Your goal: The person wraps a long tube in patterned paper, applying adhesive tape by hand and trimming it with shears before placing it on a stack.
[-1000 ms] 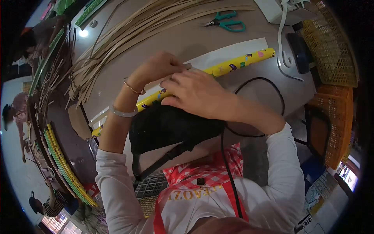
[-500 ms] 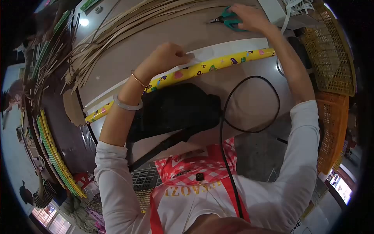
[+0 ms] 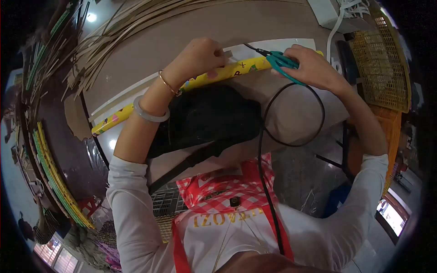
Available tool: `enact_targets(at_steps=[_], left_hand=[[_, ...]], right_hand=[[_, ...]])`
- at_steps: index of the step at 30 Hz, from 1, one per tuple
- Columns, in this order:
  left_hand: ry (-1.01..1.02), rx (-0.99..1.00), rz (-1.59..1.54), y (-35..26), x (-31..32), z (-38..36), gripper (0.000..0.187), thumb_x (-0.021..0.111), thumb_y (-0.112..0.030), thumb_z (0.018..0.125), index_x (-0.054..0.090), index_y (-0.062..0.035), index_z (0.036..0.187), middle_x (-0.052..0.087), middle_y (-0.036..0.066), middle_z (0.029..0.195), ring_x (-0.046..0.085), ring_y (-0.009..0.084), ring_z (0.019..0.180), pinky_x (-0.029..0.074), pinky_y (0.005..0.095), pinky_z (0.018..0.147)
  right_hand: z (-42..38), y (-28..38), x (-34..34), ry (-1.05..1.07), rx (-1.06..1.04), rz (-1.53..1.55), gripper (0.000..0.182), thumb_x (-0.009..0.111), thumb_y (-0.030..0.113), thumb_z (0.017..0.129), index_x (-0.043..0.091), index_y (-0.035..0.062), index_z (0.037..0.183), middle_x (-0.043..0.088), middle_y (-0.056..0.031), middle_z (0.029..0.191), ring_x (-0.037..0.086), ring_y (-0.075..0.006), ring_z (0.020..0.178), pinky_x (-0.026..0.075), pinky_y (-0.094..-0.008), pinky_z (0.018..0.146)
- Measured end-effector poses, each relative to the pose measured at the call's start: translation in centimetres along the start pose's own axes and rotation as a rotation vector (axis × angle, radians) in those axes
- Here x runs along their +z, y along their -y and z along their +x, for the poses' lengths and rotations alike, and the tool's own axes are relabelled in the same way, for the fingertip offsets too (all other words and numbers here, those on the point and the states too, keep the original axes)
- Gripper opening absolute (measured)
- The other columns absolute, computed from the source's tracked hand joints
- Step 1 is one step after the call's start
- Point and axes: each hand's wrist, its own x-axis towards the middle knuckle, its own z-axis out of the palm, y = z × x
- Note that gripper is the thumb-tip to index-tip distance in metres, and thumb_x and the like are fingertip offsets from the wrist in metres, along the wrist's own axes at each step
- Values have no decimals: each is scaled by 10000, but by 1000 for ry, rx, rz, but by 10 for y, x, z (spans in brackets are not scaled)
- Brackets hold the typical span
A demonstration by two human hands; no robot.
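My right hand (image 3: 312, 68) holds a pair of scissors (image 3: 281, 63) with teal handles, fingers around the loops. The dark blades point left, over the white paper and the edge of a yellow patterned roll (image 3: 246, 67). My left hand (image 3: 200, 57) is closed in a pinch just above the roll's middle. A small translucent strip (image 3: 228, 53), perhaps tape, shows at its fingertips. The roll lies slantwise across the table, with a white paper sheet (image 3: 136, 89) behind it. My left forearm crosses over the roll and hides part of it.
A black bag-like object (image 3: 214, 120) lies in front of the roll, and a black cable (image 3: 291, 144) loops beside it. Long thin brown strips (image 3: 150, 27) spread over the table's far left. Yellow (image 3: 380, 68) and orange baskets (image 3: 393, 141) stand at right.
My right hand has brought the scissors from the far side of the table toward me, to the roll's right part. My left hand keeps its pinch and has shifted slightly.
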Motion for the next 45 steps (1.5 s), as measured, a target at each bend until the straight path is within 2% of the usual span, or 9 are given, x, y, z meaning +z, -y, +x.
enact_targets(at_steps=[4,6,19,22,28,30,34,36,45], left_hand=[[-8,9,-17,4,4,1,224,629,-204,795,651,19,802,604,109,594,543,155,412,486,294,520],[-72,138,1,12,10,3,218,626,-194,789,648,24,789,610,111,590,572,163,440,483,283,511],[-132,211,29,14,11,4,236,602,-199,792,630,22,715,593,94,522,582,159,435,476,283,501],[-87,123,0,13,11,1,218,600,-183,783,628,21,713,586,102,519,583,184,443,476,297,517],[-160,248,63,13,15,3,188,598,-156,758,616,17,683,567,103,496,577,221,463,472,315,525],[-109,180,5,11,13,2,204,592,-188,744,664,-12,669,583,170,581,599,341,600,503,371,624],[-225,278,80,16,19,5,207,590,-186,744,663,-16,651,582,176,587,596,347,598,502,383,622],[-190,267,63,15,19,6,177,604,-157,755,623,6,687,576,108,512,582,225,475,473,316,534],[-185,258,126,12,16,4,176,612,-158,749,628,10,701,580,111,525,603,262,532,481,335,568]], right_hand=[[7,18,-4,2,4,-176,574,569,583,752,594,10,772,561,-131,778,572,-265,737,448,-358,666],[15,22,-11,224,43,-305,645,528,649,732,610,10,743,579,-154,728,589,-281,723,454,-378,660],[27,50,-16,234,60,-344,613,424,520,799,635,-26,615,577,-141,521,616,-271,577,503,-369,601],[28,62,-22,359,108,-298,603,404,515,807,624,1,580,566,-110,481,615,-217,542,504,-346,583],[27,74,-26,387,186,-265,631,420,536,843,585,23,516,524,-65,424,591,-177,458,497,-317,562],[29,72,-23,385,175,-267,639,399,535,855,590,27,517,528,-66,425,591,-176,454,494,-305,551],[29,74,-23,391,210,-257,638,392,523,863,592,20,525,532,-69,426,596,-178,461,494,-303,555],[29,76,-25,417,212,-270,631,392,514,865,597,15,537,535,-71,427,601,-177,466,496,-299,562],[28,77,-23,387,212,-241,613,397,516,850,605,18,560,546,-80,440,612,-174,478,502,-298,566]])
